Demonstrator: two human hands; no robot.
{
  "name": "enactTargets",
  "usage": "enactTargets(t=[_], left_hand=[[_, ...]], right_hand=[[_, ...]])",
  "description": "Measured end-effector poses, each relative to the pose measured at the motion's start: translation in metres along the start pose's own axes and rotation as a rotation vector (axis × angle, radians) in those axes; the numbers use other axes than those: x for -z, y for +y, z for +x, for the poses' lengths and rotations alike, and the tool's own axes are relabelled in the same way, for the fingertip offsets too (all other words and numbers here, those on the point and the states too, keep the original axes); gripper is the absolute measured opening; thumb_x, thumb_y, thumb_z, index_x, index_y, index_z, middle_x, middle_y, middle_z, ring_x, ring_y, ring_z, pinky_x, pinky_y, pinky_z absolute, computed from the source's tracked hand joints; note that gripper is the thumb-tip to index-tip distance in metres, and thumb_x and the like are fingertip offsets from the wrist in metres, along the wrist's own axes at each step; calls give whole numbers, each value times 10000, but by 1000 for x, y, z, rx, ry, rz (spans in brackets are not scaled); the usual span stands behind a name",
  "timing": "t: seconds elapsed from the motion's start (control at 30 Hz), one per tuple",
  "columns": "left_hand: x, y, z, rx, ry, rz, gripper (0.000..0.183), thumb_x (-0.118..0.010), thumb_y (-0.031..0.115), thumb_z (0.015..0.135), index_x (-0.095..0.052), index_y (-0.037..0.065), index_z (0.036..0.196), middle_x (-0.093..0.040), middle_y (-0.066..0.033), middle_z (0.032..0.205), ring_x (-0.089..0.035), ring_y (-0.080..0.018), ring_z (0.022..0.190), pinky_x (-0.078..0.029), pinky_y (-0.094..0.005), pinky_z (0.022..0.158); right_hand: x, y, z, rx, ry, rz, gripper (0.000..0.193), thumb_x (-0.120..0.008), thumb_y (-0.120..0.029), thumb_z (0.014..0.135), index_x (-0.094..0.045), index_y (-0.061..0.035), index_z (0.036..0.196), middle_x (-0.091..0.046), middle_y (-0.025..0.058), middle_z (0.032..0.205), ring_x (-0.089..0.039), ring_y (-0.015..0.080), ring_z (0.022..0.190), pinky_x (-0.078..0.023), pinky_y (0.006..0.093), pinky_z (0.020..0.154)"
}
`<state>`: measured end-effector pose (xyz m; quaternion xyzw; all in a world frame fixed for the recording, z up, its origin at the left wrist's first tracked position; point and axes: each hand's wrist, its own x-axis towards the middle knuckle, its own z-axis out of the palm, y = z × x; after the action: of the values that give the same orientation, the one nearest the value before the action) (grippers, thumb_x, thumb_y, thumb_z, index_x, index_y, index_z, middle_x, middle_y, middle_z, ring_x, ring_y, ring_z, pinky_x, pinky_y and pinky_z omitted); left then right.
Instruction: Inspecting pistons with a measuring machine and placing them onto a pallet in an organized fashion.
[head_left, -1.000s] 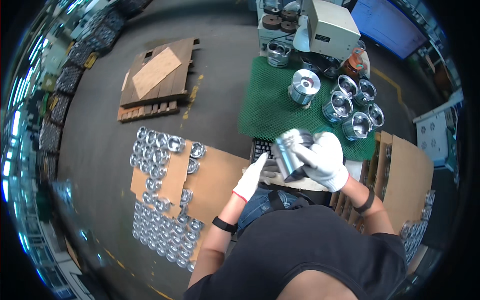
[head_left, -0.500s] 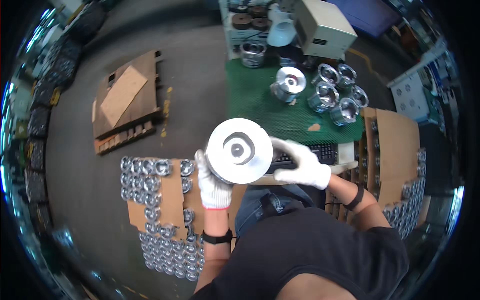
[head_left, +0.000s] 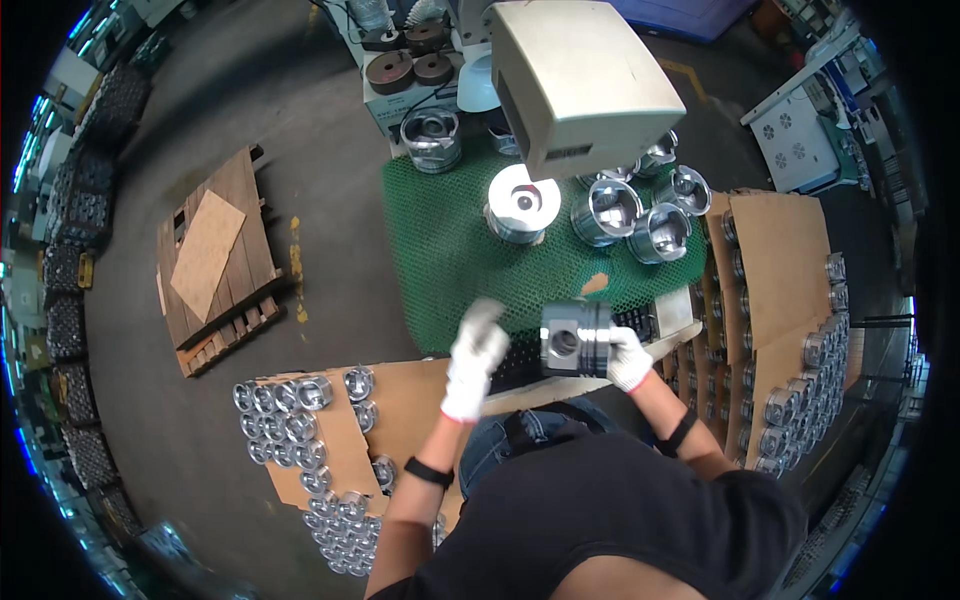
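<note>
The right hand (head_left: pixel 628 360), in a white glove, had its grip closed on a metal piston (head_left: pixel 575 338), holding it on its side above the near edge of the green mat (head_left: pixel 445 260) on the counter. The left hand (head_left: pixel 477 352), also gloved, hovered just beside the piston with fingers apparently spread and empty, though motion blur made that uncertain. More pistons (head_left: pixel 630 215) stood upright farther back on the mat, under a beige machine housing (head_left: pixel 580 80).

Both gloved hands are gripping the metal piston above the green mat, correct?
Not quite. In the head view only the right hand grips the piston; the left hand is off it, open beside it. Both wear white gloves, near the green mat.
</note>
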<state>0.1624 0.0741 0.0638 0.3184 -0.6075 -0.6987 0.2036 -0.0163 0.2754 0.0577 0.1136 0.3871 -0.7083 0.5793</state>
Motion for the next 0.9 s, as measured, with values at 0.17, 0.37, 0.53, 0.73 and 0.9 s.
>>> enactTargets(t=[0.17,0.37,0.53,0.73,0.9], left_hand=[[-17,13,140,120,-43,-206,561,-517,348,1010,-459,-30,1420,-406,-147,1508,-406,-220,1365,-288,-322,1126],[-42,-42,214,407,-23,-719,1031,-768,67,792,-85,49,1565,-446,-192,1450,-499,-263,1286,-399,-360,1075],[-26,8,140,194,-80,-355,993,-850,169,678,-318,47,1507,-538,-153,1363,-581,-241,1170,-443,-332,1032],[50,-4,-15,332,6,-451,998,-801,121,684,-270,47,1526,-534,-186,1357,-597,-283,1179,-511,-390,1004],[87,-80,-139,384,481,-571,1028,-776,-79,650,-240,38,1519,-520,-199,1339,-590,-303,1167,-554,-392,942]], right_hand=[[142,-2,-37,88,315,109,339,-586,-94,829,-607,131,1082,-688,248,1076,-682,341,1007,-517,429,984],[100,-19,-51,-76,330,-103,365,-636,-146,849,-610,79,1134,-690,186,1033,-670,307,1014,-527,417,944],[0,-51,3,45,288,-230,418,-730,-54,795,-606,-42,1194,-646,29,965,-609,105,788,-510,228,682],[-67,-77,107,379,194,-534,783,-835,-80,720,-464,19,1403,-663,117,1114,-658,154,899,-565,288,774],[-97,-96,176,370,237,-639,330,-795,-59,780,-633,-1,1061,-692,53,850,-648,127,761,-529,266,700]])
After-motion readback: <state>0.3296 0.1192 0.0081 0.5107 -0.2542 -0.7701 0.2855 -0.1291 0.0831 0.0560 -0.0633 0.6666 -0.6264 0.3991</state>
